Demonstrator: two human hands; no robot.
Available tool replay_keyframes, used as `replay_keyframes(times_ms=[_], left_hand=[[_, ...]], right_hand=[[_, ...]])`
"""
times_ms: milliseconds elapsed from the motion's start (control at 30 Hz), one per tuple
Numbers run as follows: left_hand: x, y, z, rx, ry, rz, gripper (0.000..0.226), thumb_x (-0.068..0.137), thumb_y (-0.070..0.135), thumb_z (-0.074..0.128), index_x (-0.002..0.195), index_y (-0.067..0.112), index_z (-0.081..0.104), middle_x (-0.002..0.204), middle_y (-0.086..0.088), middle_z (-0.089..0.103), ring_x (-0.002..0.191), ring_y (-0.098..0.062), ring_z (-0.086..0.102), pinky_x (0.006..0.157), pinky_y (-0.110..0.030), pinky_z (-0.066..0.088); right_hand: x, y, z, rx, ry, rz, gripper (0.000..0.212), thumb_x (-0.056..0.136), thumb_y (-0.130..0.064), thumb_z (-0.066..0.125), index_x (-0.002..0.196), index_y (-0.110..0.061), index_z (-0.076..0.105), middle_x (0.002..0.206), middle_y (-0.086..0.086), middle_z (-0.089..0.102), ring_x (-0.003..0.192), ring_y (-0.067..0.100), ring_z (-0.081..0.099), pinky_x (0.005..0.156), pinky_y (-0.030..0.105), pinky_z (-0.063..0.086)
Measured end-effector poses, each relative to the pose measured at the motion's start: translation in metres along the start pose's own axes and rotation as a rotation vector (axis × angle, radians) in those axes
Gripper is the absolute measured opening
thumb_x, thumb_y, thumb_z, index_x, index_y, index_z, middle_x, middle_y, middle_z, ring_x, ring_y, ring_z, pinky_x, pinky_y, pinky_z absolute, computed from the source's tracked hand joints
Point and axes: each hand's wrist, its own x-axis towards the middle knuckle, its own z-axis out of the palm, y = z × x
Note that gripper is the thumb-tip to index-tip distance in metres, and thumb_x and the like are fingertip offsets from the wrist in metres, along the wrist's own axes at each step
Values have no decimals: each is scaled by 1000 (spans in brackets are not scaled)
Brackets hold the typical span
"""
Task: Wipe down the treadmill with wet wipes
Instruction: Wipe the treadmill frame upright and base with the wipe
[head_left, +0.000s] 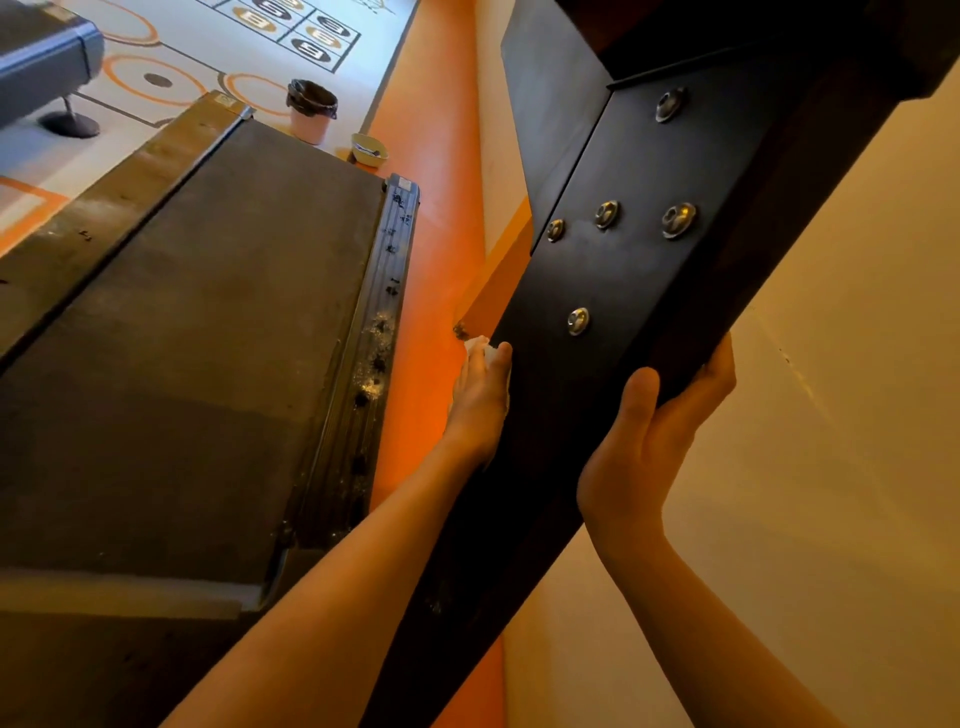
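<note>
The treadmill's black upright post (613, 291), studded with silver bolts, runs diagonally through the middle of the view. My left hand (480, 400) lies against the post's left edge with a white wet wipe (480, 347) under its fingertips; only a bit of the wipe shows. My right hand (660, 441) grips the post's right side, thumb on the front face and fingers wrapped behind. The treadmill belt (208, 338) stretches away on the left, its right side rail (374, 338) speckled with dirt.
A pink bin lined with a black bag (310, 111) and a yellow bowl (369, 149) stand on the floor beyond the belt's far end. Another machine's grey base (47, 57) is at the top left. A cream and orange wall (831, 467) runs close on the right.
</note>
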Motion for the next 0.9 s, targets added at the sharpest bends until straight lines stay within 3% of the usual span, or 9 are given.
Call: replay_keyframes(times_ms=[67, 133, 267, 400, 467, 567, 667, 767, 900], left_hand=[[-27, 11, 2, 24, -9, 24, 73, 94, 60, 27, 149, 11, 30, 156, -11, 30, 144, -26, 26, 116, -30, 18], [-53, 4, 5, -22, 17, 28, 72, 94, 51, 31, 152, 9, 24, 159, -15, 23, 146, -30, 21, 120, -41, 19], [-97, -10, 15, -142, -5, 1, 94, 74, 75, 36, 153, 38, 2, 164, 6, 5, 150, -17, 9, 121, -51, 15], [-122, -7, 19, -148, 5, 29, 97, 70, 76, 37, 152, 38, 3, 154, 17, 12, 143, -7, 14, 115, -39, 19], [-129, -9, 21, -158, 44, 5, 105, 65, 84, 38, 154, 33, 14, 157, 7, 22, 143, -15, 25, 115, -46, 25], [-133, -14, 21, -148, 60, -13, 109, 62, 94, 38, 151, 33, 25, 154, -13, 34, 139, -31, 37, 111, -58, 32], [-134, -15, 22, -147, 79, 39, 86, 71, 88, 33, 147, 49, 21, 160, 7, 23, 143, -9, 25, 114, -45, 28], [-127, -22, 23, -195, 70, 55, 86, 71, 92, 38, 146, 55, 19, 159, 10, 26, 144, -11, 29, 114, -54, 30], [-119, -28, 19, -238, 33, 77, 95, 70, 92, 40, 150, 48, 15, 161, 15, 17, 146, -2, 20, 121, -48, 21]], right_hand=[[0, -1, 2, -4, 8, -5, 52, 99, -9, 40, 144, 6, 18, 135, -18, 35, 120, -21, 39, 93, 2, 36], [1, -4, 3, 5, 24, 18, 58, 98, -26, 39, 146, -2, 19, 138, -14, 37, 124, -13, 42, 96, 9, 40], [1, -10, 2, 1, 26, 86, 62, 94, -39, 40, 148, -16, 19, 147, 4, 40, 131, 16, 46, 102, 44, 46], [1, -11, -7, 17, -72, 150, 66, 94, -46, 41, 149, -20, 19, 152, 6, 34, 138, 19, 37, 109, 50, 39], [-6, -9, -22, -52, -106, 183, 62, 94, -42, 46, 147, -17, 28, 149, 6, 36, 138, 17, 34, 111, 49, 35], [-22, -9, -51, -307, -133, -147, 56, 94, -31, 50, 143, -10, 36, 147, 9, 37, 141, 20, 30, 114, 47, 30], [-25, -10, -55, -401, -389, -594, 38, 99, -25, 43, 134, -9, 45, 139, 8, 50, 137, 24, 38, 113, 46, 31], [-9, -3, -32, -533, -528, -804, 39, 105, -29, 26, 127, -11, 53, 128, 9, 63, 130, 24, 46, 115, 37, 22], [3, 12, -18, -697, -401, -935, 34, 97, -28, 43, 112, -16, 71, 113, 0, 71, 121, 20, 53, 114, 36, 23]])
